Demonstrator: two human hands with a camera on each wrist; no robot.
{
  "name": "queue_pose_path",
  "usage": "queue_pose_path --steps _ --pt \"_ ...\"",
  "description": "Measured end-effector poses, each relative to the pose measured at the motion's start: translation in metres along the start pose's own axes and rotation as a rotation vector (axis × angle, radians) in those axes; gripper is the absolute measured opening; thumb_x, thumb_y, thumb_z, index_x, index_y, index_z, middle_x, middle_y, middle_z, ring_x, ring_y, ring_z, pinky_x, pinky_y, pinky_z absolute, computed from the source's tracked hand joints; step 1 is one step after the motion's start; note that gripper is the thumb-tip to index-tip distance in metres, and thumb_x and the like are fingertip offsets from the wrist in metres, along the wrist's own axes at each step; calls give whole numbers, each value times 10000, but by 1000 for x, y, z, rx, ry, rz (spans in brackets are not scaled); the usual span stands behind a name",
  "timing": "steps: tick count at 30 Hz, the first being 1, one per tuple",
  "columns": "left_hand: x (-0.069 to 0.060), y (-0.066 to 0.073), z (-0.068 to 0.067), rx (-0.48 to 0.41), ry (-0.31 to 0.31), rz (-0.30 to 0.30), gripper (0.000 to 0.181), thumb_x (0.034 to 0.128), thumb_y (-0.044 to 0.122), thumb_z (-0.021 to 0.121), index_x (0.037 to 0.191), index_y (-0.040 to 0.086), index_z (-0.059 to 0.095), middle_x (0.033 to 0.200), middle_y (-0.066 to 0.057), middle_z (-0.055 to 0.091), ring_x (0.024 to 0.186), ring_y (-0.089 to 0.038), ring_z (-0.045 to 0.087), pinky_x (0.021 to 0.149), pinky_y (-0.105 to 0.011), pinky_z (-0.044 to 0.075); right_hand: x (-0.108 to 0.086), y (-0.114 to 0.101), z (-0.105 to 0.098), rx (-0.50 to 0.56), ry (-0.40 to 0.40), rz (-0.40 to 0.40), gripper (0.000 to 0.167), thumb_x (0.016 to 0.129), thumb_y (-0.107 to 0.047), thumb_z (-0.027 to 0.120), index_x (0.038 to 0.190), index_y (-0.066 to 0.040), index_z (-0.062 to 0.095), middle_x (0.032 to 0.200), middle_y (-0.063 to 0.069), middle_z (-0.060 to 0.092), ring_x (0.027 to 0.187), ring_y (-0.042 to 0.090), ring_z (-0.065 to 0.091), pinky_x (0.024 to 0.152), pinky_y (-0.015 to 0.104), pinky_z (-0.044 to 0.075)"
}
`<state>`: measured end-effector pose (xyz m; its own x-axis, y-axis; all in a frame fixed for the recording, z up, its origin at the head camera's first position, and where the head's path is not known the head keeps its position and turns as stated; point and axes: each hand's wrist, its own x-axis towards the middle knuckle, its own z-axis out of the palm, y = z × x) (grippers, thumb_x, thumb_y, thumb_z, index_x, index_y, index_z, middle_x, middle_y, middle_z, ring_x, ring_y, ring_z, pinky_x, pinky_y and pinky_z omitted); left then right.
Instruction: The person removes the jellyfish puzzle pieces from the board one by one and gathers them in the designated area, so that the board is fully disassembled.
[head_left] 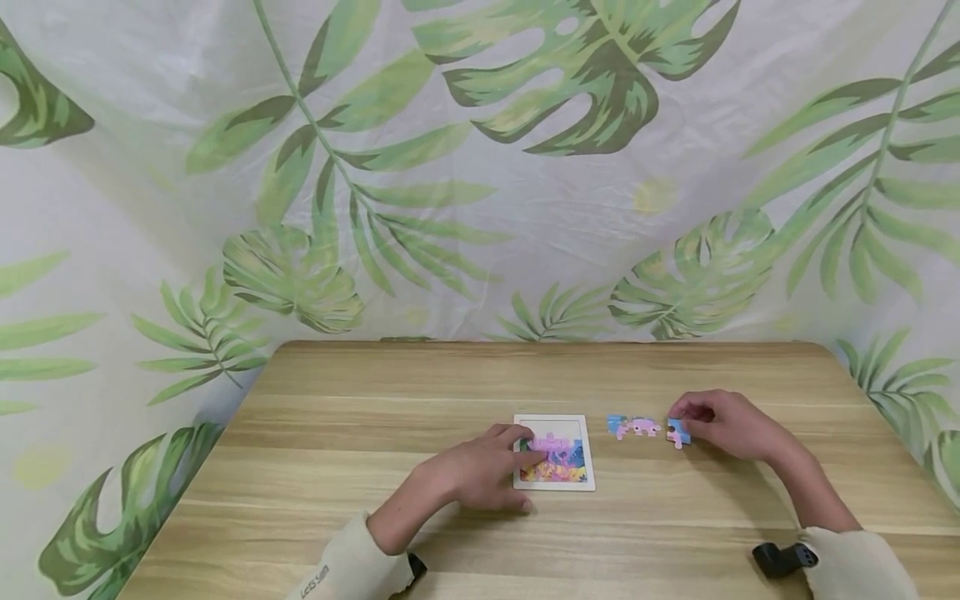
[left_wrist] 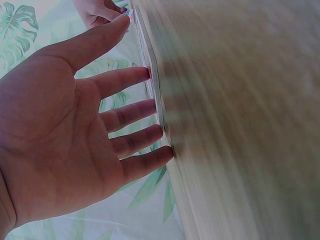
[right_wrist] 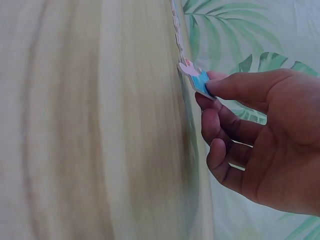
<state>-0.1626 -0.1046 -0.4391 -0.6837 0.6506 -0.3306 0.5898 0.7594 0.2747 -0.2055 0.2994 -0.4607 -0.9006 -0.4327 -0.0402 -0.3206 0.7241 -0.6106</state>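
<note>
A white-framed puzzle board (head_left: 590, 477) lies on the table, its lower part filled with a colourful picture and its top strip pale. My left hand (head_left: 487, 468) rests on the board's left side with fingers spread and straight; the left wrist view shows the fingertips (left_wrist: 142, 74) along its edge. My right hand (head_left: 731, 425) pinches a blue and pink jigsaw piece (head_left: 678, 432) between thumb and fingers, slightly tilted in the right wrist view. Left of that piece, apart from it, several joined blue and pink jigsaw pieces (head_left: 643, 427) lie on the table.
The wooden table (head_left: 360, 400) reaches back to a leaf-patterned cloth (head_left: 420, 208). Black wrist devices show at both sleeves, the right one (head_left: 780, 558) more plainly.
</note>
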Motion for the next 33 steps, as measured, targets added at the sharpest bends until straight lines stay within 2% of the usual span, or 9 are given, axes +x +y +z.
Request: queue_pose_path --steps 9,15,25,33 --pt "-1 0 -1 -6 -1 -5 702 1002 495 736 1623 271 499 1707 -35 378 1600 -275 341 1228 -491 455 11 -2 1 -20 -14 3 116 1025 -78 682 1077 -121 777 901 -39 687 786 58 514 699 237 453" --pt "-1 1 -1 0 6 -2 706 991 495 750 1618 283 505 1700 -27 385 1589 -271 353 1215 -483 470 11 -2 2 -15 -32 4 135 980 -53 702 1086 -101 770 973 -23 722 846 61 558 739 242 488" --pt "-1 1 -1 -1 6 -2 702 991 497 749 1615 284 510 1696 -28 389 1582 -265 360 1221 -470 463 12 -3 4 -10 -44 -14 141 957 -31 726 1085 -82 753 939 10 692 822 58 538 715 238 474" --pt "0 2 -1 0 3 -8 704 988 498 753 1617 299 505 1697 -22 389 1586 -268 357 1221 -486 461 14 -5 6 -26 -37 5 168 950 -22 729 1105 -81 753 962 -2 699 844 74 558 725 240 483"
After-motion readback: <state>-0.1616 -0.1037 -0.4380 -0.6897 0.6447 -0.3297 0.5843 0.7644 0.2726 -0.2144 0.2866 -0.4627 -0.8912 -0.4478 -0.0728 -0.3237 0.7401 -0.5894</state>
